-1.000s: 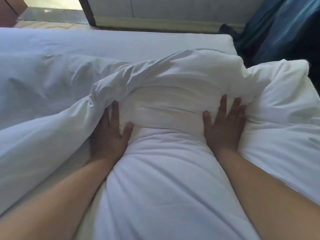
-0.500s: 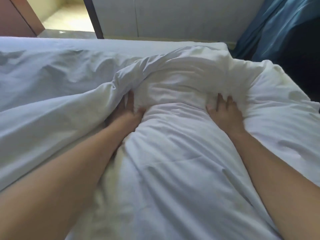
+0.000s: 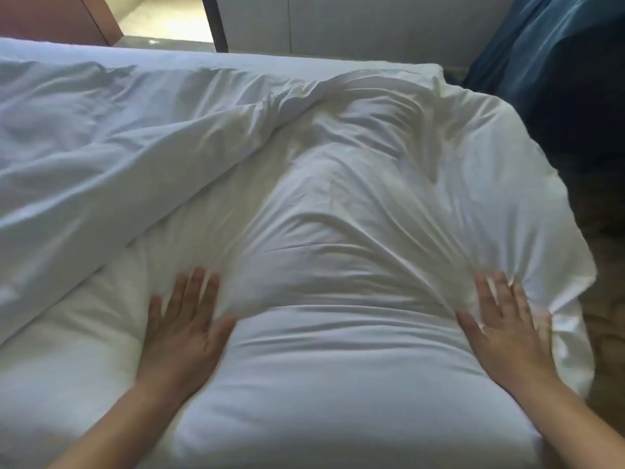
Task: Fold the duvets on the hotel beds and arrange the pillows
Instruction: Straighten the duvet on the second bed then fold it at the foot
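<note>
A white duvet (image 3: 355,204) lies rumpled across the bed, with a thick fold (image 3: 84,184) running from the left edge toward the far middle. A smooth puffy bulge of it (image 3: 338,384) fills the space between my arms. My left hand (image 3: 184,328) rests flat on the bedding left of that bulge, fingers straight and spread. On the bulge's right side my right hand (image 3: 504,328) lies flat too, fingers straight, beside a bunched duvet corner (image 3: 568,299) at the bed's right edge. No separate pillow can be told apart from the bedding.
Blue curtains (image 3: 548,55) hang at the far right, with dark floor (image 3: 602,238) below the bed's right edge. Beyond the bed's far edge stands a white panelled wall (image 3: 338,22). A brown wooden piece of furniture (image 3: 50,18) sits at the far left.
Both hands have drawn back toward me along the duvet and moved wider apart. The raised fold they pressed into has been flattened out toward the far side.
</note>
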A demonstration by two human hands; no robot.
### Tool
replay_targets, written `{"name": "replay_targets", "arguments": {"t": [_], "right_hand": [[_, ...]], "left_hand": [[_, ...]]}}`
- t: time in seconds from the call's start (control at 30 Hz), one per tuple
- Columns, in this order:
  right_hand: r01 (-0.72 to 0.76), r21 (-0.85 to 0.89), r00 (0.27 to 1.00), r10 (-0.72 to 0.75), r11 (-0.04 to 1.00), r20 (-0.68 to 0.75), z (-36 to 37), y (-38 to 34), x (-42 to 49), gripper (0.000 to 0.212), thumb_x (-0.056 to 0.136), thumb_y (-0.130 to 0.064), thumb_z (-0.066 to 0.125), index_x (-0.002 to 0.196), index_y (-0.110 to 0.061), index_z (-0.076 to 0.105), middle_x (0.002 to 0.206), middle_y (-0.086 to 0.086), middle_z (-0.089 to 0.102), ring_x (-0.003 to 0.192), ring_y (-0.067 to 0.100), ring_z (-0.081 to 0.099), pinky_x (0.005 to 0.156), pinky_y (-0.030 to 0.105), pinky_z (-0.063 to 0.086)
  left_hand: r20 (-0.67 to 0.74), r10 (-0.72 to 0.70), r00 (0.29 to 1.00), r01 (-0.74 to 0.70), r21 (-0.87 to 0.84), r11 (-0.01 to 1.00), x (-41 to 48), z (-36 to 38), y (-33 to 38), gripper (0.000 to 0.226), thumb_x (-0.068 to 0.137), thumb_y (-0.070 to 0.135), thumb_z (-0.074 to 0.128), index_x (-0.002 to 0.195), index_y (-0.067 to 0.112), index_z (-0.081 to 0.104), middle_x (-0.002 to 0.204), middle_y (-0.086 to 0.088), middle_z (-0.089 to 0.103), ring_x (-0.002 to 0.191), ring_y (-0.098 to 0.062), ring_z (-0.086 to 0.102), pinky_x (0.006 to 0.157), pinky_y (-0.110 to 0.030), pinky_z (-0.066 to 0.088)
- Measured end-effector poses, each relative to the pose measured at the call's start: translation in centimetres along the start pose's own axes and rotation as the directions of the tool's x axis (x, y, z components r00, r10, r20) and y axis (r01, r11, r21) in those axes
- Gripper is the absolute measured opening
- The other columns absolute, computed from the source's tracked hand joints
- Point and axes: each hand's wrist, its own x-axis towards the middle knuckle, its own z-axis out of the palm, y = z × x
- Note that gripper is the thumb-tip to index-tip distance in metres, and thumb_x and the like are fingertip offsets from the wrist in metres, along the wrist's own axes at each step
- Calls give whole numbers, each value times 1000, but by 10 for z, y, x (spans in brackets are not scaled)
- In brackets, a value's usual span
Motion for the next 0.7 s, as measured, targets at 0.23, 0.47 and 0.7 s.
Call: {"name": "replay_targets", "arguments": {"t": [0.23,0.47,0.7], "right_hand": [[-122,32,988,118,992,97,2,-16,-10,78,95,-65,17,160,-25,1,168,5,-5,154,29,1,117,62,14],[-158,291,987,149,944,52,7,-44,-139,85,87,-59,13,154,-12,33,163,14,26,150,35,23,119,56,18],[-472,757,808,566,453,165,-20,-89,-222,66,93,-34,64,143,3,40,152,25,34,136,33,38,110,41,35]], "left_hand": [[88,-53,995,55,-22,998,-13,5,13,81,84,60,-6,157,26,-6,165,3,-15,153,-19,-8,120,-51,-1],[113,101,989,-62,-305,950,-138,-12,-15,79,88,57,14,153,15,31,161,-4,26,150,-21,23,120,-35,12],[127,-603,788,419,-828,372,-205,-18,-52,39,92,28,66,121,3,57,119,-13,54,110,-34,59,95,-38,47]]}}
